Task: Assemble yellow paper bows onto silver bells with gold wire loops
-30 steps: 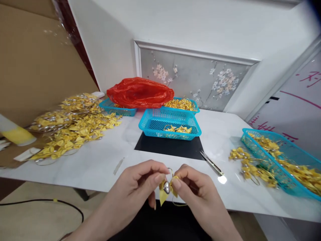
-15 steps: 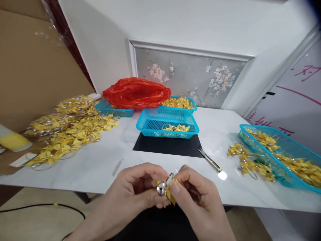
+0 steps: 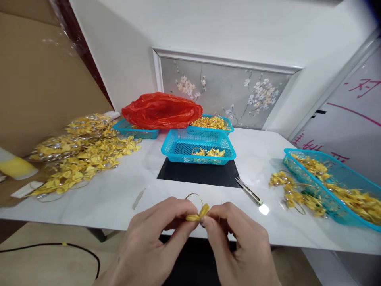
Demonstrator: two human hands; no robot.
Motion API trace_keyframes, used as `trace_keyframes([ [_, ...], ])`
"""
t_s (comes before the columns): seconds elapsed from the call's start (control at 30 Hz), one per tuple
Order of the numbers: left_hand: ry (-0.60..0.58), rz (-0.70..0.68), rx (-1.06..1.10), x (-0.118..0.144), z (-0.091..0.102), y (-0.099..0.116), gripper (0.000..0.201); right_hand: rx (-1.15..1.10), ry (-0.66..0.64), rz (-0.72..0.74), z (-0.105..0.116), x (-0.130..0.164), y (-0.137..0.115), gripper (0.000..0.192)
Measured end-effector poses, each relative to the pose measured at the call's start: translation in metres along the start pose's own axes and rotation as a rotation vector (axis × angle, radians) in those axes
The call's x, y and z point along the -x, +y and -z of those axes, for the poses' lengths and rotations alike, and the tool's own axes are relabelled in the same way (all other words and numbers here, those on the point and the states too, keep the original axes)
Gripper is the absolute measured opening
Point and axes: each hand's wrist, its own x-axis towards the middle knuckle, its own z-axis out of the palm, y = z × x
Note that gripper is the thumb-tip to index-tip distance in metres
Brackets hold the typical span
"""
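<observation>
Over the table's front edge, my left hand (image 3: pixel 162 234) and my right hand (image 3: pixel 238 234) meet, fingertips pinched around one small yellow ribbon bow (image 3: pixel 198 216). A thin gold cord arches up from it on the left side. My left thumb and forefinger grip the bow's left loop. My right fingertips pinch its right side, where a sliver of a silver bell shows; most of that bell is hidden by my fingers. Beyond my hands, a pair of thread snips (image 3: pixel 249 191) lies by the corner of a black mat (image 3: pixel 196 174).
A blue basket (image 3: pixel 198 159) with a few bows stands on the mat. Behind it are a red plastic bag (image 3: pixel 162 111) and another filled basket (image 3: pixel 232 126). Yellow bows with bells (image 3: pixel 80 159) are heaped at left. At right, loose bows (image 3: pixel 288 188) lie beside a blue basket (image 3: pixel 330 198).
My hands have turned the piece: the silver bell that faced me is now mostly covered, and the yellow loops point upward and left. The cord now arches at the left.
</observation>
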Motion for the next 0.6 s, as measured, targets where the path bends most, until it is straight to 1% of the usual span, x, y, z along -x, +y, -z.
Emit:
trace_keyframes([
  [0.13,-0.055,0.068,0.155,-0.002,0.004,0.000,0.012,-0.061,-0.062,-0.094,0.003,-0.001,0.004,0.018],
  [0.23,-0.112,0.080,0.229,-0.003,0.008,-0.001,0.017,-0.062,-0.065,-0.099,0.004,-0.002,0.004,0.020],
  [0.33,-0.146,0.100,0.255,-0.002,0.011,-0.001,0.020,-0.056,-0.044,-0.103,0.003,-0.001,0.003,0.020],
  [0.4,-0.145,0.129,0.263,-0.001,0.011,-0.001,0.018,-0.063,-0.027,-0.114,0.003,0.001,0.002,0.020],
  [0.6,-0.093,0.225,0.287,-0.001,0.007,-0.002,0.008,-0.067,-0.011,-0.138,0.009,0.001,0.001,0.022],
])
